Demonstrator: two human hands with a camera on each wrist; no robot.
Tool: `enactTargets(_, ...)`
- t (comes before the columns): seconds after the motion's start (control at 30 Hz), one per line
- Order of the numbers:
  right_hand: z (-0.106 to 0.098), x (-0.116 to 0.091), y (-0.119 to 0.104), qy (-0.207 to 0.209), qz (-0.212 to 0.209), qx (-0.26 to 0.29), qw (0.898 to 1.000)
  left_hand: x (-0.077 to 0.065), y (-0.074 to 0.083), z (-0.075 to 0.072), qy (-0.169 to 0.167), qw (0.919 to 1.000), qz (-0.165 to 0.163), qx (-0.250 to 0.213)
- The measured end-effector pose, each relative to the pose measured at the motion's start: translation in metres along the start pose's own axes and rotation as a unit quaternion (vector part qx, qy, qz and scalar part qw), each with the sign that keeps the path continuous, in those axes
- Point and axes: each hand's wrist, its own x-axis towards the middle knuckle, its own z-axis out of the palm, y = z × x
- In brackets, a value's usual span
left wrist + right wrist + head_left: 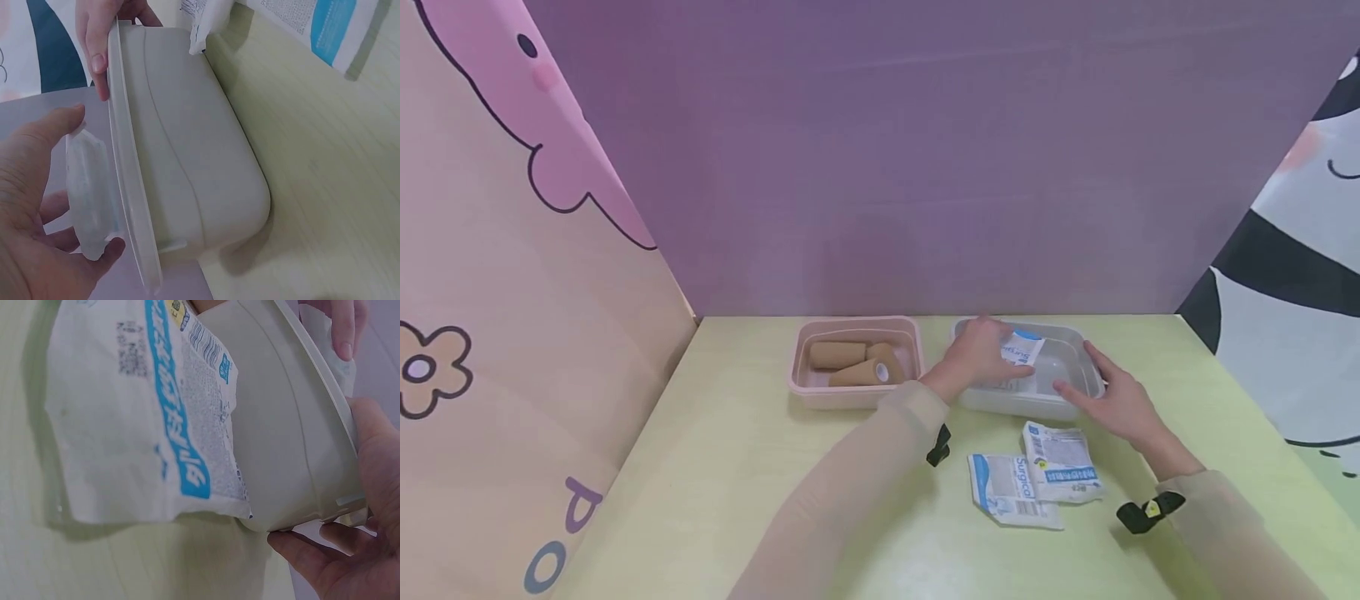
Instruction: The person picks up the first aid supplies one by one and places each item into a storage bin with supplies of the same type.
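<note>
My left hand (pixel 976 354) reaches over the light grey plastic box (pixel 1022 406) and holds a white packet with blue "Surgical" lettering (pixel 1024 346). In the left wrist view that packet (pixel 91 194) is pinched edge-on between thumb and fingers, just above the box's rim. My right hand (pixel 1123 407) grips the right end of the box, its thumb over the rim and its fingers (pixel 306 553) round the outer wall. Two more white and blue packets lie in front of the box: one (pixel 1062 475) partly overlaps the other (pixel 1000 492).
A pink plastic box (pixel 831 400) with several tan bandage rolls (pixel 837 355) stands left of the grey box. Behind both rises a purple wall (pixel 880 167). Printed panels flank the pale yellow table (pixel 715 467) on both sides.
</note>
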Motion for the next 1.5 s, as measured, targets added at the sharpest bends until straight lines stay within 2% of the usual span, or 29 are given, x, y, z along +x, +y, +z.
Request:
enactTargets(0.27,0.001,0.000,0.001,-0.004,0.004,-0.001,1.000,0.002,0.002,0.006,-0.015,0.9987,-0.045,-0.020)
enactTargets(0.53,0.005,-0.002,0.001,-0.001,-0.002,0.004,1.000,0.002,0.003,0.012,-0.029,0.9973,-0.067,-0.008)
enactTargets(0.77,0.006,-0.005,-0.001,0.002,-0.001,0.003,1.000,0.003,-0.001,0.016,-0.038,0.9975,-0.060,-0.003)
enactTargets(1.17,0.005,-0.005,0.000,0.002,0.004,0.005,1.000,0.004,0.000,0.018,-0.044,0.9964,-0.073,-0.004)
enactTargets(1.33,0.003,-0.004,0.000,0.003,0.001,0.004,1.000,0.004,0.003,0.015,-0.035,0.9978,-0.056,-0.001)
enactTargets(1.5,0.001,-0.002,-0.002,0.007,-0.002,0.007,1.000,0.003,0.006,0.004,-0.011,0.9996,-0.026,-0.003)
